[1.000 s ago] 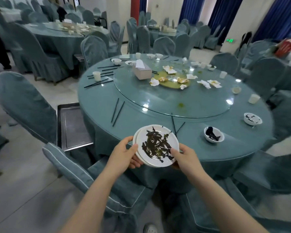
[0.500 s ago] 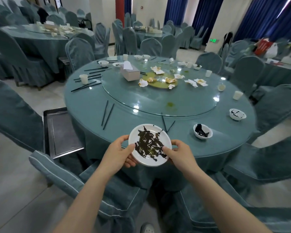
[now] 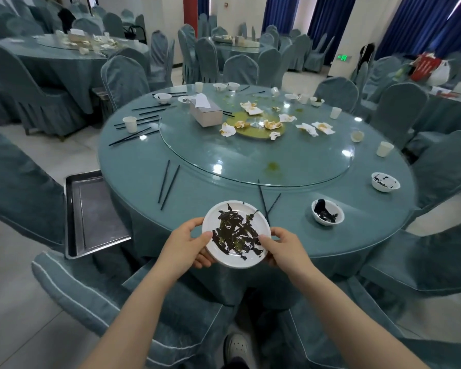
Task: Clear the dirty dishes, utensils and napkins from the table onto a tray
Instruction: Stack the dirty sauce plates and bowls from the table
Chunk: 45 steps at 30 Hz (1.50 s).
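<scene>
I hold a white plate smeared with dark sauce over the near edge of the round teal table. My left hand grips its left rim and my right hand grips its right rim. A metal tray rests on a chair to the left of the table, with nothing on it. Two dirty white bowls sit at the near right. Black chopsticks lie ahead of the plate, with another pair beside it. Crumpled napkins lie on the glass turntable.
A tissue box stands on the turntable's far left. Paper cups and more chopsticks lie around the rim. Covered chairs crowd the table's near side and right. Other set tables stand behind.
The plate has stayed in both hands at the table's near edge while the view shifted a little to the right. It shows as a single rim now rather than an offset stack.
</scene>
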{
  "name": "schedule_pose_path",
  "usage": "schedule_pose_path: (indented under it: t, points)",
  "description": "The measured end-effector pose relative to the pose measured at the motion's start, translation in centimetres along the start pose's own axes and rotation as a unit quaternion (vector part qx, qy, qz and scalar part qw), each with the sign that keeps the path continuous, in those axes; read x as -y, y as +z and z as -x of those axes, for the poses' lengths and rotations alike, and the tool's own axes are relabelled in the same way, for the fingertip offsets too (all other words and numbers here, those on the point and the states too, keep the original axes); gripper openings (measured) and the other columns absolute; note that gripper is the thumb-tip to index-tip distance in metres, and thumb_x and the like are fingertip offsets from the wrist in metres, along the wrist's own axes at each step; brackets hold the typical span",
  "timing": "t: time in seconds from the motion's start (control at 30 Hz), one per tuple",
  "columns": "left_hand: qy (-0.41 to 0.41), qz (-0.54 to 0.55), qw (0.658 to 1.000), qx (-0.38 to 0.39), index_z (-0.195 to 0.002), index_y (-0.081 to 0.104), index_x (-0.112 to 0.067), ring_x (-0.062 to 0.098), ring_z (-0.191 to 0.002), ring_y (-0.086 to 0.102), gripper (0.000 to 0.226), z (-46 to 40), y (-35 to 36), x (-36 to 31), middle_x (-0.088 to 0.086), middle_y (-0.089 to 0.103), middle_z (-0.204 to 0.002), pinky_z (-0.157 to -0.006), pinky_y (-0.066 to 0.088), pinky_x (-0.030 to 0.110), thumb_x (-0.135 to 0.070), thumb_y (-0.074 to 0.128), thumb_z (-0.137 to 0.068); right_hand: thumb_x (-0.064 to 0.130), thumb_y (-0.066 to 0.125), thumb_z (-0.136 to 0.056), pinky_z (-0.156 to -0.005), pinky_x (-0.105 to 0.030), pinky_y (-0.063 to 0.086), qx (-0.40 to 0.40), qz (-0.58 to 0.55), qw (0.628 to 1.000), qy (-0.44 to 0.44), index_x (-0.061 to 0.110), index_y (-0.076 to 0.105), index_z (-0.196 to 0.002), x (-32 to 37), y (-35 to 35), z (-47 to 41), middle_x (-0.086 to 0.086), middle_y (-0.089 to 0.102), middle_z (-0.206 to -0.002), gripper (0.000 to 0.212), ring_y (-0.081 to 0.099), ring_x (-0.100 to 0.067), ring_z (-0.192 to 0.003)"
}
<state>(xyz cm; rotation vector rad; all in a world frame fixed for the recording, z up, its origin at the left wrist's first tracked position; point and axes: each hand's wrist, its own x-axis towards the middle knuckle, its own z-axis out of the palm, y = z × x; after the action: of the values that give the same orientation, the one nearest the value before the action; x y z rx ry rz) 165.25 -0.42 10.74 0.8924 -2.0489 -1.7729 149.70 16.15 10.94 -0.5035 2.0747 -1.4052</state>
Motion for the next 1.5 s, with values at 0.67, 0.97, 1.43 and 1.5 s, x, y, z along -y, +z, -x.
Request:
schedule_pose_path:
  t: [0.67,0.97,1.43,1.5]
  points:
    - [-0.049,-0.003,0.998,-0.05,-0.118,0.048,-0.029,0.017,-0.047,0.063,0.023,-21.6,3.7,-5.9,0.013,0.07,-0.061,-0.042,0.046,0.021,-0.021,0.051,-0.097,0.025,0.061,-0.085,-0.045,-0.021,0.041,0.043,-0.007,0.999,-0.01,0.021,0.066,-0.089,4.8,-5.2,-23.1,0.008,0.067,-0.061,0.007,0.051,-0.005,-0.043]
    - [-0.022,0.008,0.996,-0.09,-0.116,0.049,-0.022,0.018,-0.041,0.058,0.025,-27.5,7.4,-7.6,0.013,0.067,-0.054,-0.042,0.043,0.024,-0.011,0.05,-0.094,0.028,0.05,-0.096,-0.046,-0.021,0.037,-0.001,-0.066,0.997,0.025,0.018,0.062,-0.096,4.0,-10.1,-27.9,-0.003,0.068,-0.06,0.016,0.049,-0.013,-0.045]
    - [-0.014,0.016,1.0,-0.02,-0.118,0.048,-0.021,0.014,-0.041,0.057,0.025,-32.7,15.1,-9.2,0.013,0.069,-0.057,-0.041,0.045,0.021,-0.014,0.051,-0.094,0.016,0.063,-0.079,-0.06,-0.025,0.04,-0.228,0.094,0.952,0.182,0.014,0.065,-0.1,-10.2,-22.8,-26.6,-0.004,0.068,-0.088,0.022,0.06,-0.019,-0.072]
    - [-0.013,0.016,1.0,-0.007,-0.118,0.048,-0.022,0.014,-0.041,0.057,0.025,-33.1,15.9,-9.3,0.014,0.069,-0.059,-0.042,0.045,0.021,-0.015,0.051,-0.094,0.019,0.067,-0.079,-0.066,-0.028,0.042,-0.25,0.139,0.939,0.191,0.01,0.06,-0.109,-11.6,-23.7,-26.2,-0.011,0.064,-0.102,0.032,0.059,-0.024,-0.086]
